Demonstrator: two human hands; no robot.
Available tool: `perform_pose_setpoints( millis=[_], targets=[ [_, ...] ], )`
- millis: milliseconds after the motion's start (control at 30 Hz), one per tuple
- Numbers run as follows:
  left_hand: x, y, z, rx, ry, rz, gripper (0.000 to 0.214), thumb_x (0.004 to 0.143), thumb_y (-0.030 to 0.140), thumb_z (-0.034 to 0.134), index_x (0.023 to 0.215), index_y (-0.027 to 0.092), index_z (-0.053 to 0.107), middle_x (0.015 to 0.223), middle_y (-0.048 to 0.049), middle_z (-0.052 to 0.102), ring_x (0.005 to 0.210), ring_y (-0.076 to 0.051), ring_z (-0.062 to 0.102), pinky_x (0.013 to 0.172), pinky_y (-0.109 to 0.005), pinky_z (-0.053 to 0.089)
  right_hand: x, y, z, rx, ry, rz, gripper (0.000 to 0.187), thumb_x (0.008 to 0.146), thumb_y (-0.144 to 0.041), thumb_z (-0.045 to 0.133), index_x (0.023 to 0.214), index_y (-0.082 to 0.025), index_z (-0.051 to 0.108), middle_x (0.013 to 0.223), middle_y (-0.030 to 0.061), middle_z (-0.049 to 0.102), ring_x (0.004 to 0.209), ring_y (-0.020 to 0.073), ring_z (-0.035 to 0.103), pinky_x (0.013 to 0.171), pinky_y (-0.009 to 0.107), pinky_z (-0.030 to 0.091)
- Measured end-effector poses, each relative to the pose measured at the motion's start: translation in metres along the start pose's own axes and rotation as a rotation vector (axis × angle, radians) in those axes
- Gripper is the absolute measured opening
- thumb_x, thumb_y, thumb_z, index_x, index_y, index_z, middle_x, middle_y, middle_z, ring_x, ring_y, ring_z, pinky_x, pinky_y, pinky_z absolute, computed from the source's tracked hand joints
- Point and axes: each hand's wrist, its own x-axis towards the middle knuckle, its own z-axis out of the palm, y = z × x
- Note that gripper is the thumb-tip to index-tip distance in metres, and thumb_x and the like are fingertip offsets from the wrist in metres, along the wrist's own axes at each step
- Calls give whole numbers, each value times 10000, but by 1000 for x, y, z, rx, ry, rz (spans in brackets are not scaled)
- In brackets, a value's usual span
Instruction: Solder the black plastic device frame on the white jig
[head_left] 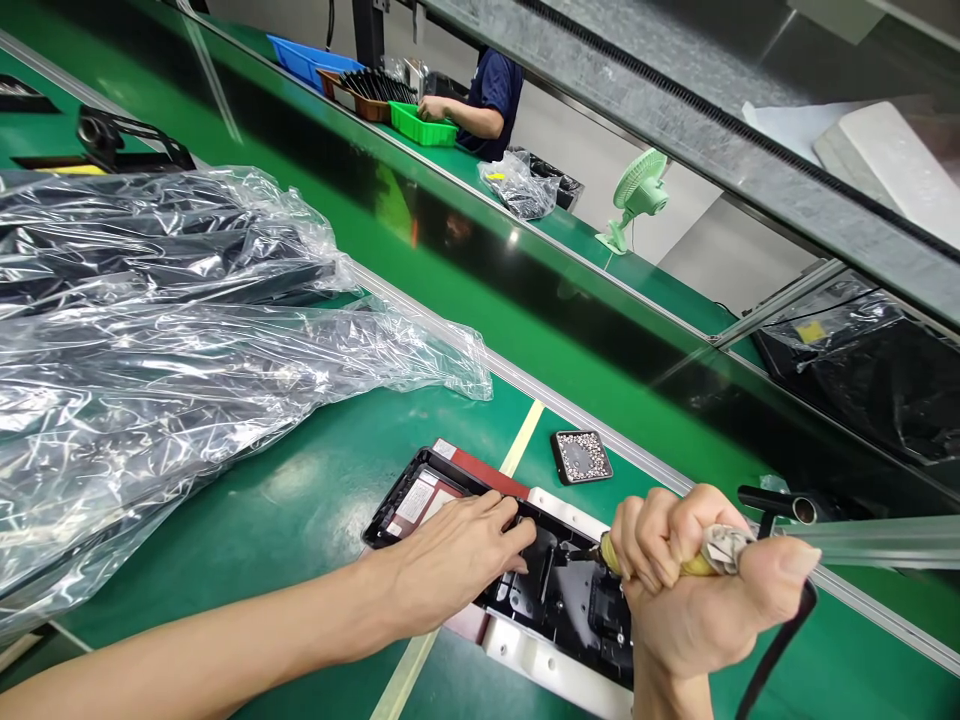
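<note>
A long black plastic housing point(517, 595) lies slanted on the bench, its inside facing up, between white fixture blocks point(525, 655). My left hand point(469, 550) lies over its middle, fingers bent down into it and gripping it; the fingertips are partly hidden. My right hand point(694, 580) is closed around a yellow-bodied power screwdriver point(697, 566) with wrapping on its handle. The screwdriver's dark tip reaches into the housing, to the right of my left fingers. Behind the housing sits a small black tray of screws point(583, 457).
Clear plastic bags with dark parts point(187, 330) cover the left of the bench. A metal rail point(637, 460) borders the green conveyor belt point(480, 290). Across it are a green fan point(636, 195), a green bin point(422, 124) and a person in dark blue point(495, 105).
</note>
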Motion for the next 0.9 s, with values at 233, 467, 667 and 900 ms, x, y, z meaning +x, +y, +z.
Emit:
perform_pose_setpoints(
  millis=[233,467,667,900],
  targets=[
    [-1,-1,3,5,2,-1,189,988,263,660,1012,205,482,922,-29,551,804,-209,564,602,-324,379,-1,0,0,7,9,15,623,897,-737,423,565,-210,418,399,-66,325,331,88,276,332,213,296],
    [0,-1,3,-3,17,-1,208,973,268,686,990,209,487,915,-22,549,790,-203,567,598,-330,384,0,1,0,-2,16,-14,615,916,-715,410,566,-210,430,406,-66,321,327,87,288,328,214,303],
    [1,0,1,-21,26,-1,176,988,255,662,979,204,494,902,-22,545,778,-200,561,592,-320,365,0,0,0,-18,1,-18,632,927,-717,390,560,-203,410,400,-65,320,325,82,293,333,204,308],
    [0,-1,4,-8,22,-2,203,972,267,686,983,208,491,908,-24,548,787,-210,556,600,-322,358,0,-1,-1,-18,-5,-19,655,920,-740,390,554,-197,396,400,-68,313,320,80,300,332,205,312]
  ],
)
